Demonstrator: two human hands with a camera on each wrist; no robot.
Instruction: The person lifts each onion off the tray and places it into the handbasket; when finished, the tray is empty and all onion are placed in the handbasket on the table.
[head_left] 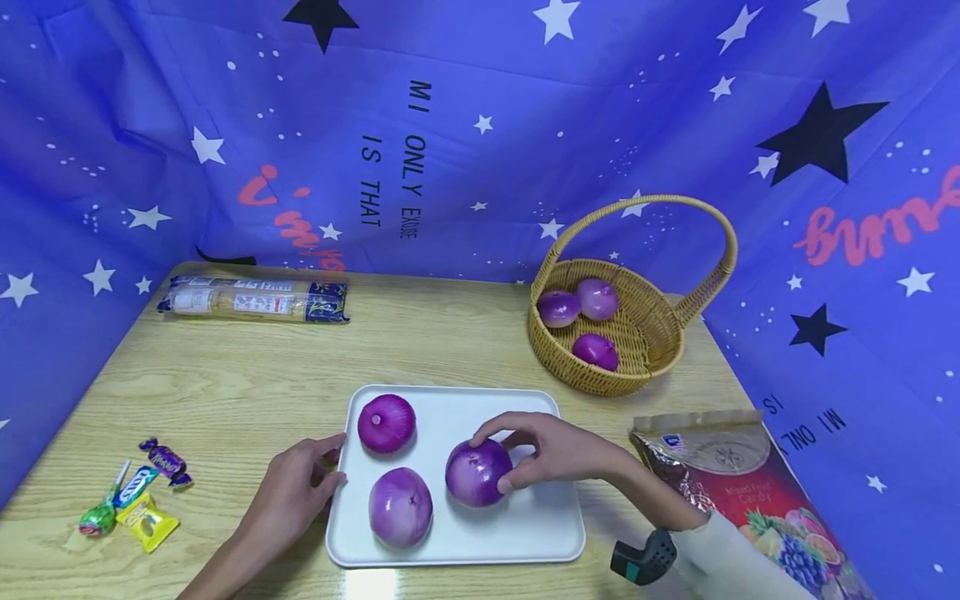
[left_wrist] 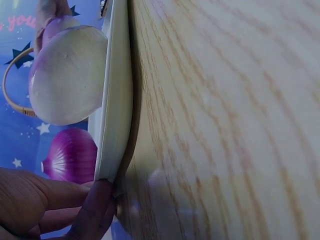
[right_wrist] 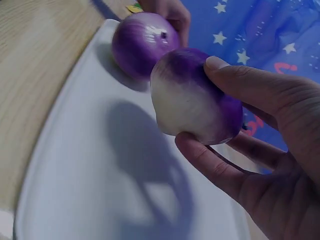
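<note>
The right forearm comes in from the lower right, a pale sleeve [head_left: 731, 554] pushed back from the wrist and a black device [head_left: 645, 558] beside it, and slants up to the left. From there the right hand [head_left: 551, 450] points leftward over the tray [head_left: 528, 529], its index finger arched to the far side of an onion [head_left: 474, 477] and its thumb on the near right side, so the onion is held between them. The right wrist view shows this onion above the tray's surface, with a shadow below. The left forearm rises from the bottom edge toward the right; the left hand [head_left: 296, 483] is at the tray's left edge, thumb and fingers pinching the rim. Two more onions lie in the left half of the tray: a deep purple one [head_left: 386, 425] farther back and a paler one [head_left: 401, 508] nearer. Behind, to the right, a wicker basket [head_left: 570, 371] on the worktop [head_left: 420, 342] contains three onions. A candy bag [head_left: 750, 475] lies at the right, just beyond the right forearm; a long clear packet [head_left: 258, 302] lies at the back left, and sweets [head_left: 148, 521] with a lollipop [head_left: 97, 518] at the near left.
</note>
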